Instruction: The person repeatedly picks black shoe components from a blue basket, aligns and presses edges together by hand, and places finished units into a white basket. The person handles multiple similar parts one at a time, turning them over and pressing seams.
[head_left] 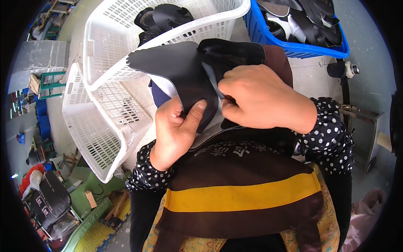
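Head view: You had one black leather-like piece [168, 61] up in both hands on the near side of the white basket [222, 25], and work on it looked under way rather than finished. Your left hand [178, 130] was clamped on its lower fold, thumb on top; your right hand [262, 98] pinched the pale edge along its opening, the fingertips partly hidden. Inside the basket lay black parts [168, 19]; to its right, a blue crate [302, 50] held a heap of black and white pieces [315, 33]. Which of those were done and which were left could not be told. Nearer you than the basket, a yellow-banded brown apron [235, 224] covered your lap.
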The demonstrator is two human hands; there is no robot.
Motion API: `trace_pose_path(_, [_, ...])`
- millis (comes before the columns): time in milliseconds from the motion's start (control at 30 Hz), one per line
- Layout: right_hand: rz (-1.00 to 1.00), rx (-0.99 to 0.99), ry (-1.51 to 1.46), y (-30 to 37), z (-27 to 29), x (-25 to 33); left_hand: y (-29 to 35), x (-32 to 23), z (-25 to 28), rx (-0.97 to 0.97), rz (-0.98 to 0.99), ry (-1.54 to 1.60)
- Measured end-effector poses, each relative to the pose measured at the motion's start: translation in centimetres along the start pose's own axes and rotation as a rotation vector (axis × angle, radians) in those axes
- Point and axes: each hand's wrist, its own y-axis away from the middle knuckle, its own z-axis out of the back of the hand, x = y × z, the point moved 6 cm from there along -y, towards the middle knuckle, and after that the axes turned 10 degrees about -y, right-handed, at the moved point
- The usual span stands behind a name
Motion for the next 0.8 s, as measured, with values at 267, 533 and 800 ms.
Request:
trace_pose_path(267, [-0.04,-0.105,-0.396,-0.4,1.1,-2.4,0.0,1.3,0.0,-0.121,0.003,0.228])
trace_pose_path(533, [-0.1,-0.152,-0.614,0.5,-0.6,-2.7,0.7,-4.0,2.1,0.154,-0.686,-0.266])
trace_pose_path(800, [-0.475,-0.197,-1.296,2.3,-3.5,-5.1,-0.2,-2.3,-1.1,0.312,-0.616,-0.15])
